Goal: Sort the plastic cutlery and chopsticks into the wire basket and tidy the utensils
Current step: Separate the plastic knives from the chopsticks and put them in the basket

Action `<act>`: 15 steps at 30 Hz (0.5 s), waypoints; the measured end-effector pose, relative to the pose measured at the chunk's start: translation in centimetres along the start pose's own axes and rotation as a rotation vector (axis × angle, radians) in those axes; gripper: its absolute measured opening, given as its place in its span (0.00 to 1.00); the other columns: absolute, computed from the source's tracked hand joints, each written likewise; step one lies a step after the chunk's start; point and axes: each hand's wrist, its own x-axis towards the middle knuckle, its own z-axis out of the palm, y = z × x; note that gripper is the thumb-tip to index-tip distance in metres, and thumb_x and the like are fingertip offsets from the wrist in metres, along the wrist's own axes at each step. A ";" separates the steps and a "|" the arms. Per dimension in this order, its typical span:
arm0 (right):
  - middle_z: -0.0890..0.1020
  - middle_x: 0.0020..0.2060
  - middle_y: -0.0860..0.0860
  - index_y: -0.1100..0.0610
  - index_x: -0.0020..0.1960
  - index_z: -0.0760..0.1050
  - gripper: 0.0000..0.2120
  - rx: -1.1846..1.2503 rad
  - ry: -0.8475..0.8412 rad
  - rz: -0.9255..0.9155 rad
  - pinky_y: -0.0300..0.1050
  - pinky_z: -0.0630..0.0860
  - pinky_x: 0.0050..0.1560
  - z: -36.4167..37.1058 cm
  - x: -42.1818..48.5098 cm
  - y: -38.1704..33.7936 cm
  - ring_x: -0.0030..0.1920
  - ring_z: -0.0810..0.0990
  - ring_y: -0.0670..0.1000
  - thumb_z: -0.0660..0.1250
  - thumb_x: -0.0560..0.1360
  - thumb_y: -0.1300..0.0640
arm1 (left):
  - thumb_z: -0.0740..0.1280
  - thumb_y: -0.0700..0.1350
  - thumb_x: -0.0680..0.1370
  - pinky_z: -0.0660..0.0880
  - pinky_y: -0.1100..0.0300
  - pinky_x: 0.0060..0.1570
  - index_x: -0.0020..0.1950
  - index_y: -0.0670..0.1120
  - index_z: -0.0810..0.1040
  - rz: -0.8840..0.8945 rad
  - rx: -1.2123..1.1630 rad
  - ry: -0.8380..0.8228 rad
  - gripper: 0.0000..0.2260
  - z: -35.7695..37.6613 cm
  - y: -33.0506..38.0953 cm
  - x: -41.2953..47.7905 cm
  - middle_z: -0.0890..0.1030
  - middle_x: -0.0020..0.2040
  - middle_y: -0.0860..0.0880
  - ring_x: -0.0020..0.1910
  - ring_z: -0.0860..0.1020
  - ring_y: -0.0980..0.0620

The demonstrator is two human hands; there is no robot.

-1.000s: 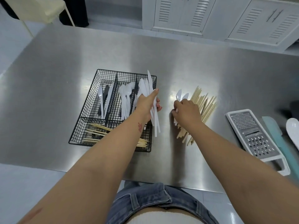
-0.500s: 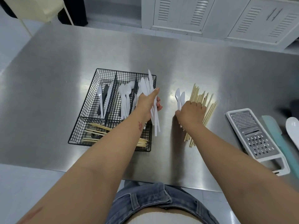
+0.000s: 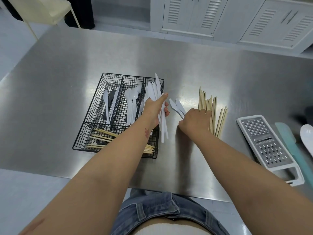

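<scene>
A black wire basket (image 3: 94, 106) sits on the steel table, holding white and black knives on the left, white spoons (image 3: 131, 102) in the middle and chopsticks (image 3: 101, 138) in the front compartment. My left hand (image 3: 155, 109) grips a bundle of white plastic cutlery (image 3: 156, 92) over the basket's right edge. My right hand (image 3: 194, 119) pinches two white plastic pieces (image 3: 177, 106) that point up and left. It rests against a loose pile of wooden chopsticks (image 3: 213, 111) lying on the table.
A flat metal grater (image 3: 264, 143) in a white frame lies at the right. Beside it are a teal spatula (image 3: 293, 143) and a white spoon (image 3: 307, 136) at the frame edge. A cream chair (image 3: 42, 9) stands beyond the table's far left corner; white cabinets line the back.
My right hand has drawn the two white pieces out of the chopstick pile and turned them toward my left hand. The chopsticks have shifted right and straightened. My left hand has stayed put.
</scene>
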 end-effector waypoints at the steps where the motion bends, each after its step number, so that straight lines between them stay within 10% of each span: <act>1: 0.78 0.46 0.52 0.57 0.47 0.70 0.09 -0.007 0.007 -0.003 0.51 0.64 0.54 0.0 -0.1 -0.1 0.49 0.75 0.55 0.60 0.73 0.51 | 0.73 0.45 0.76 0.72 0.61 0.28 0.48 0.41 0.76 -0.002 -0.003 -0.003 0.10 0.0 0.0 -0.1 0.74 0.31 0.46 0.23 0.69 0.52; 15: 0.78 0.54 0.54 0.58 0.58 0.71 0.14 -0.037 -0.126 0.017 0.51 0.65 0.59 -0.4 -0.9 -0.1 0.56 0.76 0.55 0.64 0.74 0.60 | 0.72 0.45 0.77 0.71 0.62 0.26 0.53 0.42 0.76 -0.014 -0.018 -0.001 0.10 0.4 0.0 -0.8 0.74 0.32 0.46 0.23 0.68 0.53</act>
